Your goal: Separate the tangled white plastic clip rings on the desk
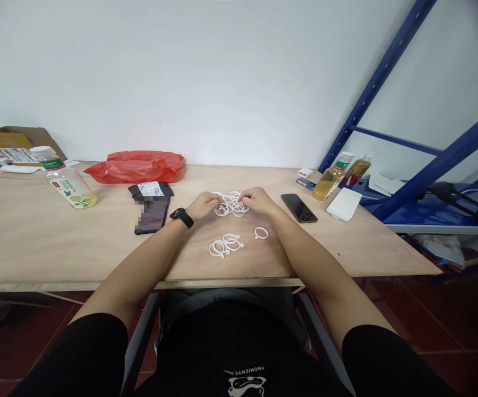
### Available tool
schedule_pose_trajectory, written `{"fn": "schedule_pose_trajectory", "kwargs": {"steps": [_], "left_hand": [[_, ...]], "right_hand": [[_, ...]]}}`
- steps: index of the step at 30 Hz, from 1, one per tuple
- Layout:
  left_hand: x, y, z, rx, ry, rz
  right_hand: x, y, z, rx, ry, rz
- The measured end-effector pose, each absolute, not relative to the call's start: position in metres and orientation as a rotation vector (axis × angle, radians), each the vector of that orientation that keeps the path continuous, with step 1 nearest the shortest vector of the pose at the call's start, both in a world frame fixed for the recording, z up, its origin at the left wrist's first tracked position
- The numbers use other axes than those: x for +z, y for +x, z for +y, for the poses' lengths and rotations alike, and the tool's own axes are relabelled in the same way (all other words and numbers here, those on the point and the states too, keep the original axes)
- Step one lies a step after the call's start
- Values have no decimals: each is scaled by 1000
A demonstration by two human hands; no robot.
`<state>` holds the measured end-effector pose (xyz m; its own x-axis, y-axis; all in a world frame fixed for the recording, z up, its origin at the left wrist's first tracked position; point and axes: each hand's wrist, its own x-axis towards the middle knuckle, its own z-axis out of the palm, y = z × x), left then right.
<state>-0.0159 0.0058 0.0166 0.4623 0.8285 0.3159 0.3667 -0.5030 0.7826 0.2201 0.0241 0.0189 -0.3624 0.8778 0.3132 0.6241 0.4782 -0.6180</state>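
A pile of white plastic rings (235, 210), each a thin hoop with a small tab, lies on the wooden table between my two hands. My left hand (204, 206) is at the pile's left edge, thumb and fingers pinched on a white ring. At the right edge, my right hand (259, 200) has its fingers closed in a pinch on another ring; the fingertips partly hide it. Nearer to me, several overlapping rings (219, 249) form a small cluster. One single ring (261, 232) lies apart, beside my right forearm.
Left of my hands are a dark phone (152, 214), a black packet (151, 189), a red plastic bag (139, 167), a bottle (73, 187) and a cardboard box (27, 143). To the right lie another phone (299, 208), a white case (344, 204) and bottles (332, 179) by a blue rack (371, 77).
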Motion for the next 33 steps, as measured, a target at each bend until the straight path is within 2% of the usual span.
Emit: {"fn": "schedule_pose_trajectory", "kwargs": {"steps": [9,15,21,33], "left_hand": [[10,-15,10,947,1946,1014],[1,-13,16,1072,1827,991],[6,-15,13,1062,1867,1025],[11,-17,11,1080,1972,1140]], "right_hand": [[15,226,32,361,-1346,-2138],[12,229,36,397,-1315,-2111],[0,229,40,444,-1284,-2077],[-2,236,43,291,-1295,-2070]]}}
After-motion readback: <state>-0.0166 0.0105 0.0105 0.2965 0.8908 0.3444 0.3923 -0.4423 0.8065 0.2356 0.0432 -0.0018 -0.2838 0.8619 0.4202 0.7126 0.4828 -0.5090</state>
